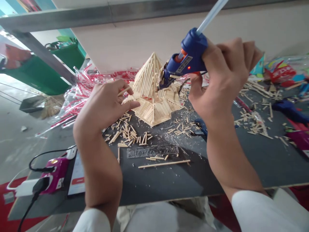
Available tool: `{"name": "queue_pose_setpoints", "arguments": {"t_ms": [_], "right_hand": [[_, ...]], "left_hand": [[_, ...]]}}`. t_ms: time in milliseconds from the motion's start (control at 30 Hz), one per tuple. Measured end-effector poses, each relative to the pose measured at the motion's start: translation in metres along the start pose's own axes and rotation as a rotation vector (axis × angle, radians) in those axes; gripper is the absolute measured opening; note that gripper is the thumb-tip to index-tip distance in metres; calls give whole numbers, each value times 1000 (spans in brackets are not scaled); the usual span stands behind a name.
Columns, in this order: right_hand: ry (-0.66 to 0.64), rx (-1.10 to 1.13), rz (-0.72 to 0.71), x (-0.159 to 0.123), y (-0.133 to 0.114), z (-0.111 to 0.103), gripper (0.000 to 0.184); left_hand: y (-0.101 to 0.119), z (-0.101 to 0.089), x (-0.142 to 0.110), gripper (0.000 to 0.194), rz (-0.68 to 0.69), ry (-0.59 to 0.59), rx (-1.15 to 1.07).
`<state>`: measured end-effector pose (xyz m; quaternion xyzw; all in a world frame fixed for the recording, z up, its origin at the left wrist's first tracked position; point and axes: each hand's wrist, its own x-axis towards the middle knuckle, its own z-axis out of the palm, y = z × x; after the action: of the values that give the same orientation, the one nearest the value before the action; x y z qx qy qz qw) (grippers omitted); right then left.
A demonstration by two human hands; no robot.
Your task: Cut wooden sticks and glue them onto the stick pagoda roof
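Note:
My right hand (222, 77) is wrapped round a blue hot glue gun (193, 51), its red light lit and a clear glue stick (211, 17) standing out of the back. The gun's nozzle points down at a model of a pointed roof (154, 109) made from thin wooden sticks, close to the base of its cone. At the model's left side, my left hand (106, 103) pinches a short wooden stick (124, 91) between its fingers. Whether the nozzle touches the model I cannot tell.
Cut stick pieces (127, 132) litter the dark table, with a clear ruler (152, 150) and one long stick (164, 164) in front. A purple power strip (54, 174) with plugs and a tablet (77, 177) lie at left. Plastic wrappers (79, 90) are heaped behind my left hand.

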<state>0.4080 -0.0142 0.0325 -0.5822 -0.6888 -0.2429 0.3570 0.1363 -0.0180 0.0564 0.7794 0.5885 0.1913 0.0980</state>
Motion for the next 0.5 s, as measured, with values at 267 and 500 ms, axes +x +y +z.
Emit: {"name": "queue_pose_setpoints", "arguments": {"t_ms": [267, 500], "right_hand": [[94, 54, -40, -1, 0, 2, 53], [136, 91, -48, -1, 1, 5, 63]], "left_hand": [[2, 2, 0, 31, 8, -24, 25], [5, 0, 1, 31, -7, 3, 18]]}}
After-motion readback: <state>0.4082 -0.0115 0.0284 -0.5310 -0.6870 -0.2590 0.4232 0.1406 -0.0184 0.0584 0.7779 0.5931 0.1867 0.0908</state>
